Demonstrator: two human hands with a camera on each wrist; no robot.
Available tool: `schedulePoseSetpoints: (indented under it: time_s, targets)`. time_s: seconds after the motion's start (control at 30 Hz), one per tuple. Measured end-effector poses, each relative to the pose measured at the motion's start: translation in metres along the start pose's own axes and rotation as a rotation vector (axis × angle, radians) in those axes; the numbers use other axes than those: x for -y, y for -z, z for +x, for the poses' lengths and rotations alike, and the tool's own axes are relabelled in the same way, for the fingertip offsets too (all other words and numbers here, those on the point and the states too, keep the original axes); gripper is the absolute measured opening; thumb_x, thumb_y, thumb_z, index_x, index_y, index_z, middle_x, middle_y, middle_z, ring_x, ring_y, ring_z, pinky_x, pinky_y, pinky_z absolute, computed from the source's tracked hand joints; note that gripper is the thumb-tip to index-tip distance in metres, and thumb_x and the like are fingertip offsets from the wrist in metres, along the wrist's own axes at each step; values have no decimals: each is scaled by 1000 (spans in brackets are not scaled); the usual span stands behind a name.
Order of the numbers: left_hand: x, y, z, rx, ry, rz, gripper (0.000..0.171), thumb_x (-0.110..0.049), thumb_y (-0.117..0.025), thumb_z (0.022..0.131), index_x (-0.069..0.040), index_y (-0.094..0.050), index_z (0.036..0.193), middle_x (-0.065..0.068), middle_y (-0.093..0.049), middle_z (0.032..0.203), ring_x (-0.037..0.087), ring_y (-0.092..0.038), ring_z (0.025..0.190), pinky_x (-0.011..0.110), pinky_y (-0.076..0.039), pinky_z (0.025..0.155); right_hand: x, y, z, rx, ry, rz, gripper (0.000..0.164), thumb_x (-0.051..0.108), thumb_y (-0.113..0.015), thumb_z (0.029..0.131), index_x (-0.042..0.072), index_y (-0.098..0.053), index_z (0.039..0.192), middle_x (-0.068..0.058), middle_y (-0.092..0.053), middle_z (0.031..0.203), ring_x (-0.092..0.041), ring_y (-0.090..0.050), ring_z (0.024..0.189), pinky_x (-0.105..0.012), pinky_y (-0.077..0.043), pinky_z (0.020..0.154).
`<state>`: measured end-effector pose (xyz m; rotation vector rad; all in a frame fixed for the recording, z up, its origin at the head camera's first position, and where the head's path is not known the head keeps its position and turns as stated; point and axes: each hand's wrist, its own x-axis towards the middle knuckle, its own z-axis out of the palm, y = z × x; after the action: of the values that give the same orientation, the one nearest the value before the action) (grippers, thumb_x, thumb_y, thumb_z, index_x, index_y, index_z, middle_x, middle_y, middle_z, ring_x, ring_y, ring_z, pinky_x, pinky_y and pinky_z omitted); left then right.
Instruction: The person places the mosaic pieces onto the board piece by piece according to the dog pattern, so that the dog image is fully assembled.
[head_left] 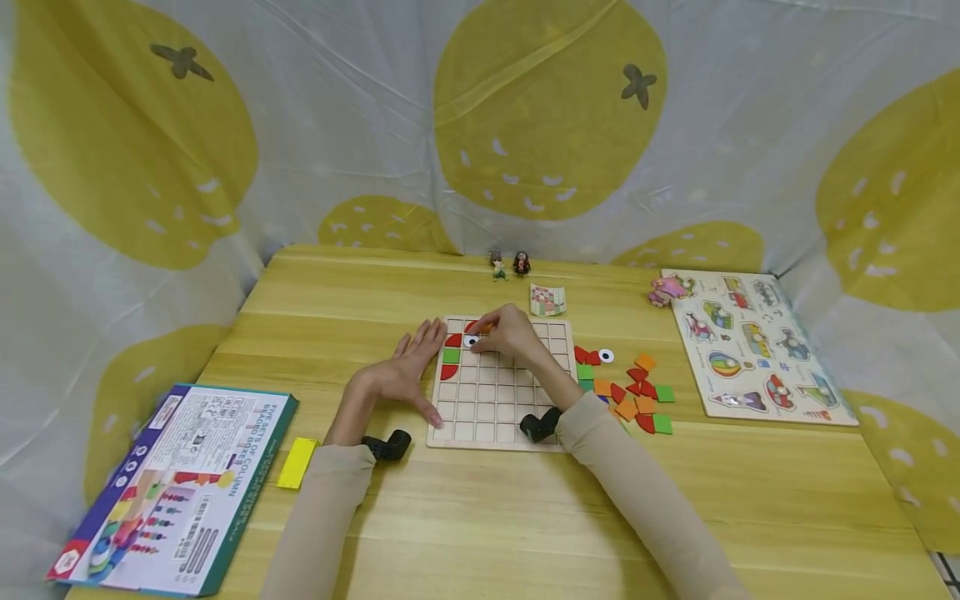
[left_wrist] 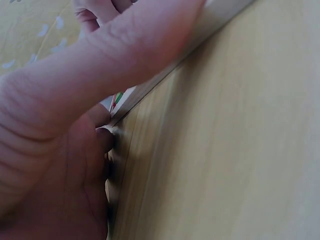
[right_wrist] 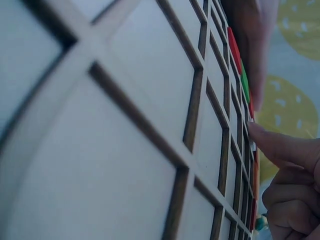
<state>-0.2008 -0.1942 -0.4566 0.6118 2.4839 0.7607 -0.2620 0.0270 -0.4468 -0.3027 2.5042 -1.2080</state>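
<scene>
A wooden grid board lies flat on the table. My left hand rests along its left edge, fingers spread, the thumb near the lower left corner. At the board's upper left, my right hand holds a round white eye tile with a black centre between thumb and index finger. Beside that tile sit a green square tile and red quarter-round tiles in the grid. The right wrist view shows the thumb touching the board's far side; the eye tile is mostly hidden there.
Loose coloured tiles and a second eye tile lie right of the board. A picture card and small figurines stand behind it. A picture puzzle lies far right; a box and yellow block lie left.
</scene>
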Motion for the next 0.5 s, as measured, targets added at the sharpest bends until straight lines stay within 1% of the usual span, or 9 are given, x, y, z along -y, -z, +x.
schedulePoseSetpoints:
  time_s: [0.13,0.27,0.4,0.43,0.5]
  targets:
    - [-1,1,0,2,-1,-3,151,-51,-91,52,-9,11,154,10,22,161,29,22,149,55,10,121,0,2,2,13,17,3,20,17,-84,73,14,-79,92,-3,-72,104,-15,-41,63,-25,-31,53]
    - [-1,1,0,4,3,-11,151,-50,-91,52,-10,11,154,10,22,161,29,22,149,55,11,121,-2,3,4,31,37,16,19,18,-84,74,14,-79,92,-5,-72,106,-14,-38,57,-24,-29,51]
    - [-2,1,0,4,2,-10,151,-50,-92,51,-9,11,154,10,21,162,29,22,149,55,11,121,-5,3,4,36,45,29,19,17,-83,75,14,-79,93,-6,-72,108,-12,-36,55,-23,-28,50]
    - [-2,1,0,5,2,-9,151,-49,-92,51,-9,11,154,10,21,162,29,22,149,55,11,121,-5,4,4,36,51,31,20,17,-83,75,14,-79,94,-6,-72,107,-12,-35,54,-23,-29,50]
    - [-2,1,0,6,4,-7,150,-49,-92,52,-9,11,154,10,22,161,29,22,149,55,11,121,-8,7,2,44,71,33,22,17,-82,77,13,-78,98,-8,-73,98,-11,-35,52,-23,-29,49]
